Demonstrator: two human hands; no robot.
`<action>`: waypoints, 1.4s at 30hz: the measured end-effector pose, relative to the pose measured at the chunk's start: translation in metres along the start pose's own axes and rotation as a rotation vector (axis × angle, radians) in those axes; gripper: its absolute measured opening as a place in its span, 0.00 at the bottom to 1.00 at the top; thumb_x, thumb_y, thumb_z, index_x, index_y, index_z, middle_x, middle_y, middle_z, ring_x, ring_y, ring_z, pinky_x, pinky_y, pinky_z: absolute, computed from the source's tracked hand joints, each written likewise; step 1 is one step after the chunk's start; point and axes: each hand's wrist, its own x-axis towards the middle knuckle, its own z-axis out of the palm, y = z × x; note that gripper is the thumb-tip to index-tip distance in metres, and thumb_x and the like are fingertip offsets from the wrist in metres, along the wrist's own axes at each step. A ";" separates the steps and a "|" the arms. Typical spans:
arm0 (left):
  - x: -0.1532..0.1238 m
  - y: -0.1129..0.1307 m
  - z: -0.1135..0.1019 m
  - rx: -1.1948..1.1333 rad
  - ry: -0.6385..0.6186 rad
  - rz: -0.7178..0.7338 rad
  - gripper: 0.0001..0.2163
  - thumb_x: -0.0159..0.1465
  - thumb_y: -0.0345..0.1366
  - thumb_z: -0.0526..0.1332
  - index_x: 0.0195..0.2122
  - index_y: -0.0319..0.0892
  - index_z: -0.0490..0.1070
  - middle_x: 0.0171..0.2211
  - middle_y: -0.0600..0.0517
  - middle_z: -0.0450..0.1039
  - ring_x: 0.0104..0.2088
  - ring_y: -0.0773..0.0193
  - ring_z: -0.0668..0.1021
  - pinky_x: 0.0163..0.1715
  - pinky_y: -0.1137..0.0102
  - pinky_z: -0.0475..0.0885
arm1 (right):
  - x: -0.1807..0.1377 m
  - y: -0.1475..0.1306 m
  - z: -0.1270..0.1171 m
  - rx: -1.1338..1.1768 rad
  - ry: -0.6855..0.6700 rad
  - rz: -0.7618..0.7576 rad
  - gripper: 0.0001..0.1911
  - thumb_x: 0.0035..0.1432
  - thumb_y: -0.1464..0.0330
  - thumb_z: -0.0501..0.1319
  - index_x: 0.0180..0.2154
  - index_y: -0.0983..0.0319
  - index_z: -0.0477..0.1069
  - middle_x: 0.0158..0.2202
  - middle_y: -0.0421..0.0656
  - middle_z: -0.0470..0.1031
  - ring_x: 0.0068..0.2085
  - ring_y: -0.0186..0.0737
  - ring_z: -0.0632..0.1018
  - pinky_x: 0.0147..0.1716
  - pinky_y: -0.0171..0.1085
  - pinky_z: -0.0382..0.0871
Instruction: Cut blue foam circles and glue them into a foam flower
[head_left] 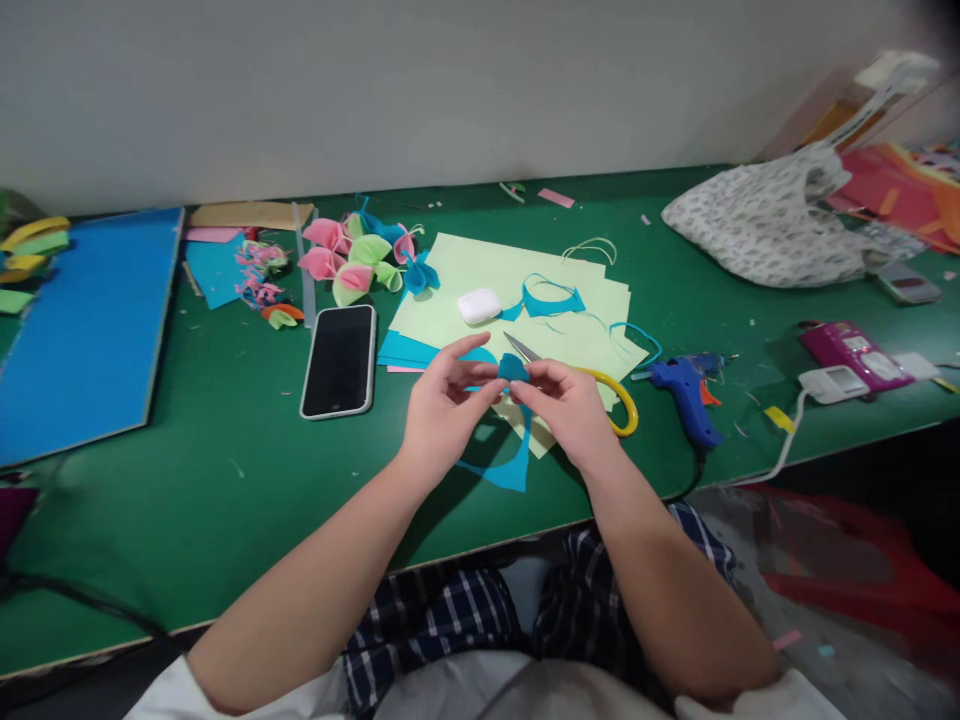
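Observation:
Between my two hands is a small piece of blue paper (513, 368), pinched at its lower edge. My left hand (450, 400) grips its left side with thumb and fingers. On the right side, my right hand (570, 405) pinches it too. Scissors with a yellow handle (624, 405) lie partly under my right hand, blades pointing up and left. Just below my hands is a blue paper offcut (510, 472) with a curved cut edge. Pale green sheets (465, 270) lie beyond, with another cut blue scrap (551, 303) and a white case (478, 306) on them.
A phone (339, 360) lies to the left, below folded pink, green and blue paper petals (360, 260). Far left is a blue board (90, 340). To the right are a blue glue gun (686, 395), a magenta device (855, 355) and a patterned cloth bag (765, 215).

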 end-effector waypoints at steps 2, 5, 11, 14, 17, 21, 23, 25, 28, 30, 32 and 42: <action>0.000 0.000 0.000 -0.014 0.000 -0.004 0.22 0.53 0.33 0.68 0.50 0.42 0.69 0.31 0.53 0.76 0.34 0.66 0.79 0.34 0.72 0.78 | 0.000 0.002 0.001 -0.007 -0.007 -0.026 0.07 0.48 0.65 0.67 0.31 0.59 0.73 0.30 0.38 0.75 0.32 0.36 0.76 0.35 0.37 0.72; 0.000 0.001 0.001 -0.036 0.009 -0.008 0.22 0.52 0.33 0.68 0.49 0.41 0.70 0.30 0.53 0.75 0.34 0.66 0.78 0.33 0.72 0.78 | -0.001 0.000 0.002 0.007 0.013 -0.048 0.08 0.48 0.64 0.68 0.31 0.59 0.72 0.30 0.37 0.75 0.32 0.35 0.76 0.33 0.35 0.72; 0.001 -0.002 0.000 -0.039 -0.012 -0.028 0.21 0.53 0.35 0.68 0.49 0.42 0.71 0.30 0.54 0.73 0.34 0.66 0.78 0.34 0.71 0.78 | -0.002 -0.007 0.002 0.053 0.070 -0.094 0.08 0.50 0.66 0.68 0.31 0.59 0.71 0.28 0.36 0.74 0.30 0.33 0.76 0.32 0.34 0.71; 0.002 -0.006 -0.002 0.003 -0.065 -0.024 0.19 0.54 0.36 0.67 0.48 0.44 0.73 0.31 0.53 0.72 0.34 0.67 0.77 0.34 0.71 0.78 | -0.002 -0.006 0.001 0.071 0.074 -0.100 0.08 0.50 0.67 0.67 0.32 0.58 0.70 0.28 0.36 0.74 0.30 0.33 0.76 0.32 0.34 0.72; 0.003 -0.008 -0.003 0.044 -0.116 -0.005 0.16 0.56 0.36 0.65 0.47 0.45 0.74 0.31 0.53 0.71 0.33 0.68 0.76 0.33 0.72 0.78 | -0.001 -0.005 0.001 0.070 0.063 -0.094 0.08 0.51 0.67 0.67 0.34 0.58 0.71 0.30 0.37 0.75 0.30 0.33 0.77 0.34 0.35 0.74; 0.003 -0.007 -0.003 -0.003 -0.126 -0.014 0.15 0.57 0.36 0.66 0.46 0.45 0.74 0.31 0.54 0.70 0.31 0.68 0.78 0.31 0.73 0.78 | -0.002 -0.006 0.002 0.061 0.049 -0.106 0.08 0.51 0.68 0.67 0.35 0.57 0.72 0.32 0.37 0.76 0.29 0.32 0.77 0.33 0.35 0.74; 0.003 -0.006 -0.003 -0.050 -0.126 -0.045 0.16 0.55 0.36 0.67 0.46 0.44 0.74 0.32 0.54 0.71 0.30 0.68 0.79 0.31 0.72 0.79 | -0.003 -0.006 0.002 0.065 0.048 -0.121 0.08 0.51 0.68 0.67 0.36 0.57 0.72 0.32 0.37 0.77 0.29 0.32 0.77 0.33 0.35 0.75; 0.003 -0.005 -0.003 -0.094 -0.131 -0.080 0.17 0.55 0.38 0.67 0.46 0.44 0.74 0.33 0.53 0.72 0.30 0.67 0.80 0.31 0.72 0.79 | -0.003 -0.006 0.002 0.064 0.049 -0.140 0.08 0.52 0.67 0.66 0.36 0.56 0.72 0.33 0.37 0.77 0.30 0.33 0.78 0.34 0.36 0.75; 0.004 -0.005 -0.005 -0.182 -0.144 -0.124 0.16 0.59 0.43 0.64 0.46 0.43 0.74 0.31 0.52 0.73 0.30 0.66 0.79 0.30 0.72 0.79 | -0.003 -0.006 0.002 0.065 0.054 -0.154 0.07 0.53 0.67 0.66 0.36 0.57 0.72 0.33 0.37 0.77 0.30 0.35 0.79 0.34 0.37 0.76; 0.005 -0.005 -0.005 -0.227 -0.162 -0.149 0.15 0.60 0.43 0.62 0.45 0.44 0.74 0.31 0.53 0.73 0.31 0.67 0.79 0.29 0.73 0.78 | -0.003 -0.006 0.001 0.067 0.053 -0.161 0.07 0.53 0.67 0.66 0.36 0.56 0.72 0.33 0.37 0.77 0.31 0.35 0.79 0.35 0.36 0.75; 0.005 -0.005 -0.006 -0.241 -0.173 -0.163 0.14 0.58 0.39 0.65 0.46 0.44 0.74 0.32 0.53 0.73 0.31 0.68 0.79 0.30 0.74 0.78 | -0.004 -0.005 0.001 0.055 0.046 -0.183 0.08 0.52 0.67 0.67 0.36 0.56 0.72 0.35 0.38 0.77 0.34 0.35 0.79 0.35 0.35 0.75; 0.003 -0.006 -0.006 0.106 -0.071 0.052 0.19 0.56 0.33 0.65 0.50 0.45 0.72 0.34 0.52 0.75 0.35 0.66 0.78 0.33 0.74 0.75 | -0.001 -0.002 -0.001 -0.037 0.059 -0.118 0.10 0.50 0.66 0.67 0.37 0.56 0.72 0.35 0.39 0.77 0.38 0.38 0.78 0.34 0.36 0.74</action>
